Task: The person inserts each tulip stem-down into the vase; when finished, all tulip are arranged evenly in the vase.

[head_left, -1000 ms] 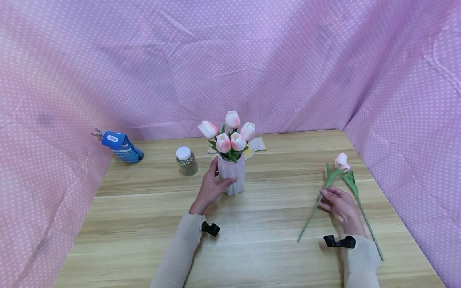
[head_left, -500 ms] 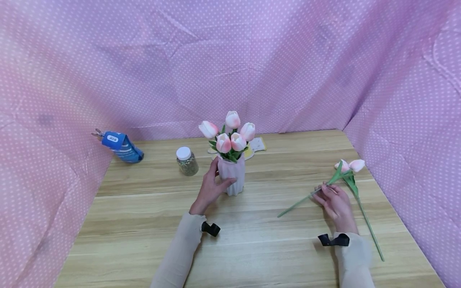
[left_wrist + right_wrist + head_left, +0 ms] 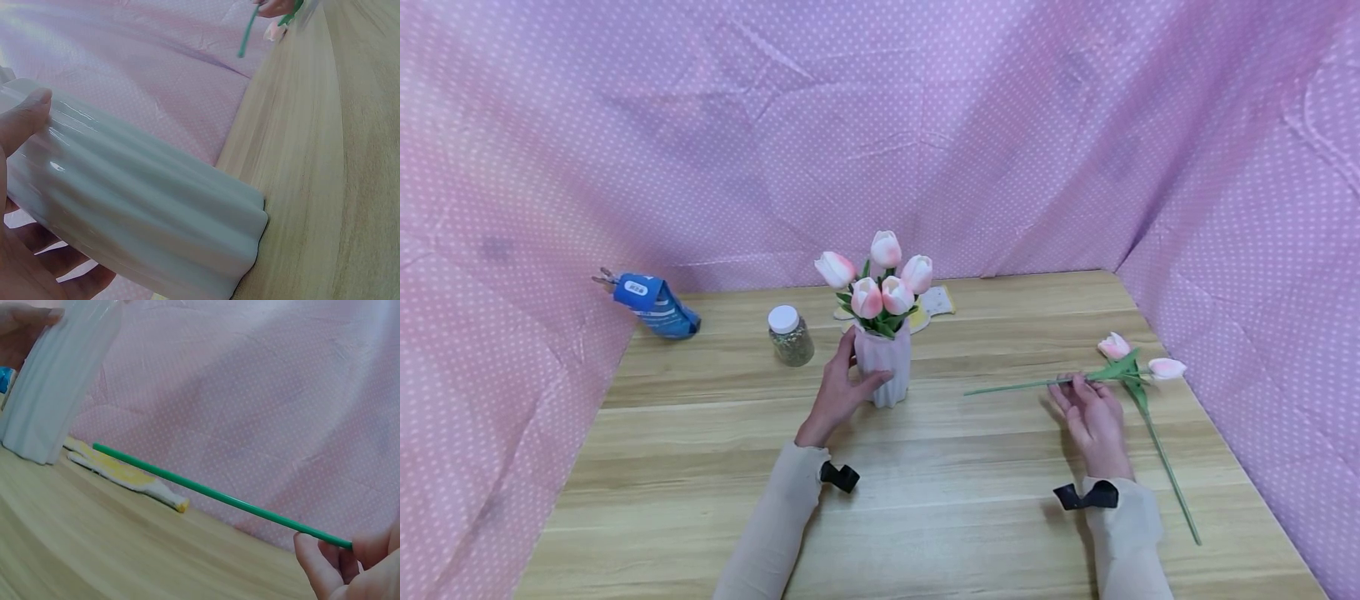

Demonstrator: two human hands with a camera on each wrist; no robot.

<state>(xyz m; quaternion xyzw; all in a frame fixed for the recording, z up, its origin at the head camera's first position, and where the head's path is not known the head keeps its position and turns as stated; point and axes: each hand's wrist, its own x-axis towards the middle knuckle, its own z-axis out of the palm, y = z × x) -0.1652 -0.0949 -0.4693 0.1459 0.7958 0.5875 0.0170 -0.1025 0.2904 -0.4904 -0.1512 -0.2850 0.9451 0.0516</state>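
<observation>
A ribbed white vase [image 3: 883, 367] stands upright on the wooden table, holding several pink-and-white artificial tulips [image 3: 867, 297]. My left hand [image 3: 837, 390] grips the vase from its left side; the left wrist view shows the thumb across the front of the vase [image 3: 144, 187]. Over at the right, my right hand [image 3: 1093, 417] pinches the green stem [image 3: 1015, 388] of a single tulip, its bloom [image 3: 1167, 368] pointing right. In the right wrist view the bare end of that stem [image 3: 206, 490] extends toward the vase. Another tulip [image 3: 1165, 462] lies on the table beside the right hand, partly crossed by the held one.
Left of the vase stands a white-capped jar [image 3: 792, 337] of greenish bits. Farther left is a blue clipped pouch [image 3: 658, 307]. A flat yellow-and-white item [image 3: 937, 300] lies behind the vase. Pink dotted cloth [image 3: 1000, 150] hangs around the table's back and sides.
My right hand has turned the held tulip from slanting down-left to nearly level, its stem end swinging up and left toward the vase. The left hand and vase stay put.
</observation>
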